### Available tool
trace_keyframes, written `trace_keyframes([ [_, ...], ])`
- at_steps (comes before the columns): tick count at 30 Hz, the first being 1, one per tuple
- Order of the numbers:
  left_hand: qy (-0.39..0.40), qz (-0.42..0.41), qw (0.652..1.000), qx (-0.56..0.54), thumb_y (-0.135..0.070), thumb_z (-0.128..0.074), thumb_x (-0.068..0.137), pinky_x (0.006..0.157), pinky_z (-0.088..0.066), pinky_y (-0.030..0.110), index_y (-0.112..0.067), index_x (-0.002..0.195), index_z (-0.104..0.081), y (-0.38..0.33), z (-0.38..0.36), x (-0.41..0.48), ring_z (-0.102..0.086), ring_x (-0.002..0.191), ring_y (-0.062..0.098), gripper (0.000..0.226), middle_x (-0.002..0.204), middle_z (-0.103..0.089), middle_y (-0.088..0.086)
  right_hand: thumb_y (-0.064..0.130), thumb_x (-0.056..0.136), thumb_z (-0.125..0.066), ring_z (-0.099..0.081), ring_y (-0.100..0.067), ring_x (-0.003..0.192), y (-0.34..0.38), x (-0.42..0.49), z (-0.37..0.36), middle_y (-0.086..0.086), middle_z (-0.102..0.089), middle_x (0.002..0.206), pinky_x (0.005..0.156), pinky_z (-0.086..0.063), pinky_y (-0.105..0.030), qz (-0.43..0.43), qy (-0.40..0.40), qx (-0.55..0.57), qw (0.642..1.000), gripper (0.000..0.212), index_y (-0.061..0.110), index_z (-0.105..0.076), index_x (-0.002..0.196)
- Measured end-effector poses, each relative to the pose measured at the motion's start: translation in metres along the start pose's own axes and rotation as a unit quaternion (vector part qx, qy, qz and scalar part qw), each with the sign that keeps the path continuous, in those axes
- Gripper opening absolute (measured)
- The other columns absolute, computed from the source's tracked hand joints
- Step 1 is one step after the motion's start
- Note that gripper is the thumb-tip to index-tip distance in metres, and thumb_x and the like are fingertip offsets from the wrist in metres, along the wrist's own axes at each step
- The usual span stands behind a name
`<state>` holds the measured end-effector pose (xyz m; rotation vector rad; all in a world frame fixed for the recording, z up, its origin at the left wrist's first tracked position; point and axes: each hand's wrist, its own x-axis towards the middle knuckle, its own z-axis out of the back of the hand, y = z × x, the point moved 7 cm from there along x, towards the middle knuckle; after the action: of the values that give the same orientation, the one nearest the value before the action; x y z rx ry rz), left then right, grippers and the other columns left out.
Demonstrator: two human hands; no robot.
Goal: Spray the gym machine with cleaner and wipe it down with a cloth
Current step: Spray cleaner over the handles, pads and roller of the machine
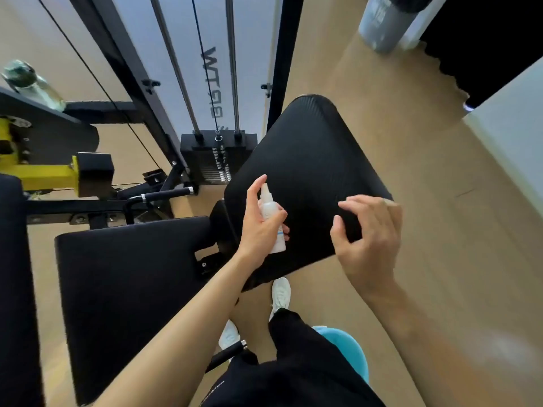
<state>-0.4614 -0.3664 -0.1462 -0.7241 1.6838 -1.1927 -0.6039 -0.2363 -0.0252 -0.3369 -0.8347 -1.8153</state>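
Note:
A gym machine fills the view, with a black back pad [308,160] tilted up in the middle and a black seat pad [126,289] lower left. My left hand [260,224] grips a small white spray bottle [271,215] over the lower edge of the back pad, index finger raised by the nozzle. My right hand [370,239] hovers at the pad's right edge, fingers loosely curled and holding nothing. A light blue cloth-like thing [346,351] shows by my right hip.
The weight stack [217,160] with guide rods and cable stands behind the pad. A yellow frame part [44,171] and a clear water bottle [32,83] are at far left. Black handles [167,195] jut out. Wood floor [411,142] lies right. My white shoes [280,292] are below.

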Motion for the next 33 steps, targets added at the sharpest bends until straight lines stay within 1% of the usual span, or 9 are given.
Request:
trace_keyframes([
  [3,0.0,-0.022,0.999,0.028,0.005,-0.062,0.089,0.065,-0.062,0.047,-0.043,0.142,-0.04,-0.014,-0.009,0.01,-0.061,0.063,0.026,0.075,0.097,-0.063,0.017,0.02,0.082,-0.071,-0.051,-0.034,0.125,-0.025,0.014,-0.01,-0.01,-0.062,0.136,0.104,-0.038,-0.046,-0.056,0.021,-0.099,0.993,0.045,0.01,-0.067,0.126],
  [6,-0.006,-0.031,0.998,0.058,0.005,-0.062,0.086,0.062,-0.062,0.044,-0.039,0.137,-0.042,-0.024,-0.012,0.02,-0.061,0.06,0.025,0.07,0.095,-0.062,0.016,0.024,0.08,-0.071,-0.05,-0.03,0.129,-0.036,0.015,-0.021,-0.008,-0.059,0.143,0.104,-0.038,-0.045,-0.09,0.043,-0.079,0.992,0.062,0.011,-0.058,0.139],
  [11,-0.036,-0.03,0.994,0.099,0.002,-0.063,0.084,0.058,-0.061,0.043,-0.037,0.129,-0.044,-0.035,-0.007,0.029,-0.061,0.058,0.024,0.063,0.105,-0.06,0.022,0.024,0.078,-0.07,-0.056,-0.032,0.125,-0.037,0.016,-0.023,-0.007,-0.062,0.14,0.102,-0.04,-0.043,-0.103,0.02,-0.078,0.991,0.062,0.01,-0.06,0.137],
  [14,-0.079,-0.034,0.992,0.093,0.002,-0.06,0.085,0.06,-0.062,0.046,-0.039,0.134,-0.041,-0.046,0.001,0.035,-0.062,0.058,0.024,0.067,0.101,-0.06,0.015,0.024,0.077,-0.07,-0.056,-0.032,0.123,-0.037,0.016,-0.024,-0.006,-0.063,0.139,0.101,-0.04,-0.042,-0.102,0.01,-0.08,0.992,0.061,0.01,-0.062,0.136],
  [19,-0.1,-0.043,0.988,0.113,0.0,-0.062,0.088,0.06,-0.062,0.037,-0.039,0.14,-0.036,-0.063,0.013,0.053,-0.063,0.063,0.024,0.07,0.111,-0.054,0.008,0.025,0.077,-0.071,-0.054,-0.03,0.124,-0.038,0.016,-0.024,-0.006,-0.061,0.139,0.101,-0.039,-0.042,-0.1,0.014,-0.064,0.993,0.062,0.011,-0.061,0.137],
  [24,-0.069,-0.03,0.985,0.157,0.0,-0.062,0.085,0.053,-0.057,0.031,-0.034,0.132,-0.043,-0.054,0.014,0.05,-0.06,0.06,0.025,0.061,0.113,-0.055,0.013,0.025,0.078,-0.072,-0.053,-0.031,0.125,-0.039,0.015,-0.022,-0.007,-0.06,0.141,0.102,-0.038,-0.042,-0.099,0.014,-0.052,0.994,0.063,0.011,-0.06,0.138],
  [28,-0.008,-0.049,0.987,0.156,0.002,-0.064,0.087,0.057,-0.062,0.039,-0.038,0.135,-0.041,-0.034,0.007,0.019,-0.062,0.062,0.023,0.066,0.108,-0.058,0.013,0.026,0.076,-0.074,-0.052,-0.033,0.129,-0.044,0.008,-0.02,-0.008,-0.057,0.145,0.108,-0.036,-0.044,-0.126,0.009,-0.025,0.992,0.067,0.009,-0.058,0.14],
  [31,0.029,-0.058,0.983,0.17,0.002,-0.064,0.089,0.057,-0.061,0.037,-0.038,0.138,-0.039,-0.019,0.003,-0.008,-0.063,0.06,0.02,0.067,0.101,-0.059,0.011,0.029,0.076,-0.077,-0.043,-0.033,0.14,-0.047,-0.014,-0.021,-0.01,-0.043,0.156,0.116,-0.025,-0.034,-0.183,0.027,0.013,0.983,0.082,0.01,-0.046,0.15],
  [33,0.044,-0.055,0.981,0.18,-0.001,-0.064,0.09,0.055,-0.059,0.034,-0.037,0.135,-0.04,-0.008,0.001,-0.022,-0.063,0.06,0.021,0.063,0.101,-0.058,0.012,0.02,0.076,-0.083,-0.03,-0.029,0.151,-0.046,-0.033,-0.021,-0.013,-0.03,0.163,0.124,-0.021,-0.032,-0.199,0.038,0.059,0.977,0.094,0.009,-0.035,0.156],
])
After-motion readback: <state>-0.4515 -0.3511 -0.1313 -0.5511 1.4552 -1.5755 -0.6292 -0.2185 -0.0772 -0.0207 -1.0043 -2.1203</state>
